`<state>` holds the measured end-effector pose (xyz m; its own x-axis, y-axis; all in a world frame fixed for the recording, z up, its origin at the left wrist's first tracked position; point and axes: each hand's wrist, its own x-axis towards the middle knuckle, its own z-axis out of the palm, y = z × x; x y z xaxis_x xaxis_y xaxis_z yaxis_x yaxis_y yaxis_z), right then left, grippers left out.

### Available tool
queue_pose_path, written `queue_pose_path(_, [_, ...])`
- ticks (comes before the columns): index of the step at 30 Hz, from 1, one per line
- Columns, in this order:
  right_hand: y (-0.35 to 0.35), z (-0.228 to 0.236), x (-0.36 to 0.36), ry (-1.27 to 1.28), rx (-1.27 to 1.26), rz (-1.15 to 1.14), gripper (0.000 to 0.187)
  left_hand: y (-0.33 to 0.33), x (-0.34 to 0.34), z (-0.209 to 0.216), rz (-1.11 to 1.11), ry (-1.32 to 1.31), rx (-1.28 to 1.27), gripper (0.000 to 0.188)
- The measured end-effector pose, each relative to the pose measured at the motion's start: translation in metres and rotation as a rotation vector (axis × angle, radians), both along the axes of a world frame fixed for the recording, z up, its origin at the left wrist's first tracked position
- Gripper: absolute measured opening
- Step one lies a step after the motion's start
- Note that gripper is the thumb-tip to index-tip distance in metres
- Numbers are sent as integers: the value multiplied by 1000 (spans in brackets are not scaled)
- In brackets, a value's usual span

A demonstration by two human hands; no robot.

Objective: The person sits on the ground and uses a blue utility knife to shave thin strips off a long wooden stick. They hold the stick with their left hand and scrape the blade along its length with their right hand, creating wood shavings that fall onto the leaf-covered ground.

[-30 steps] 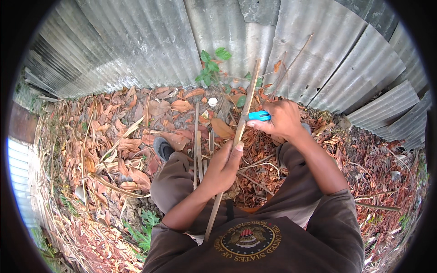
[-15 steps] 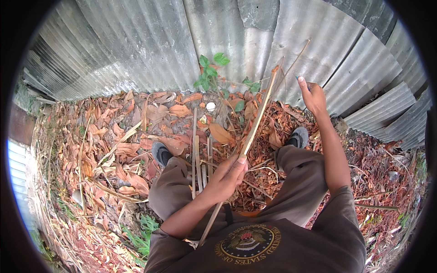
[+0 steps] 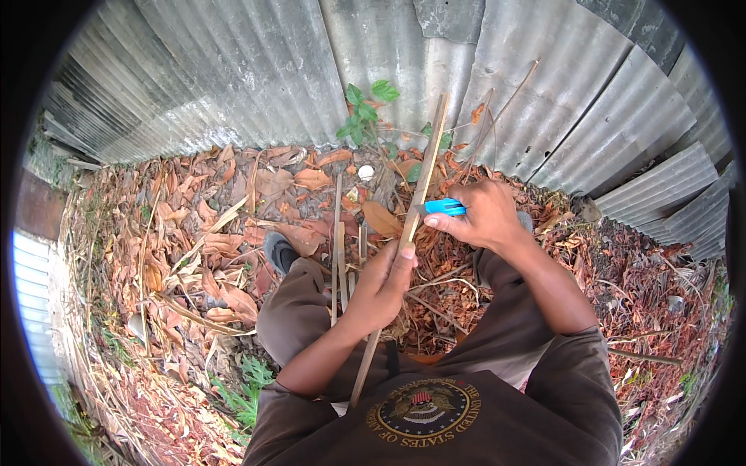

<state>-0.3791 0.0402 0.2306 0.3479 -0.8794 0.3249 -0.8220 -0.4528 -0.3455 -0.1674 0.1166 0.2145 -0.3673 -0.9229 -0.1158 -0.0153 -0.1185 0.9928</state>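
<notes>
A long, pale wooden strip (image 3: 432,159) slants up and away from my lap. My left hand (image 3: 382,286) is closed around its lower middle, thumb along the near face. The strip's lower end passes under my left wrist to my shirt. Closed in my right hand (image 3: 493,217) is a blue-handled knife (image 3: 445,206). Its short dark blade lies against the strip's right edge, a little above my left hand. Most of the handle is hidden by my fingers.
Several more strips (image 3: 340,256) stand or lean between my legs. Dry brown leaves (image 3: 225,256) cover the ground. Ahead rises a corrugated metal fence (image 3: 233,70), with a small green plant (image 3: 361,116) and a thin bare stick (image 3: 513,93) before it.
My right hand has come down and left from beyond the strip's far end, bringing the knife to the strip. The strip's far end has swung slightly left and up.
</notes>
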Motion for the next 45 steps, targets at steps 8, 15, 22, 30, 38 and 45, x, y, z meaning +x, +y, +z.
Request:
queue_pose_path(8, [-7,-13,-6,53,-183,52,68,12,-1,-3,50,-188,-54,28])
queue_pose_path(15, [-44,-13,-19,-15,-159,-171,69,15,-2,-3,6,-125,5,28])
queue_pose_path(22, [-90,-18,-113,-121,55,-695,81,31,-6,7,-208,34,-15,30])
queue_pose_path(30, [-16,0,-27,-123,107,-209,72,0,4,-4,-47,212,301,37])
queue_pose_path(38, [-1,-6,6,12,23,37,69,-3,3,0,-49,198,329,38])
queue_pose_path(45, [-11,-14,3,39,-138,71,69,3,3,1,-68,213,353,37])
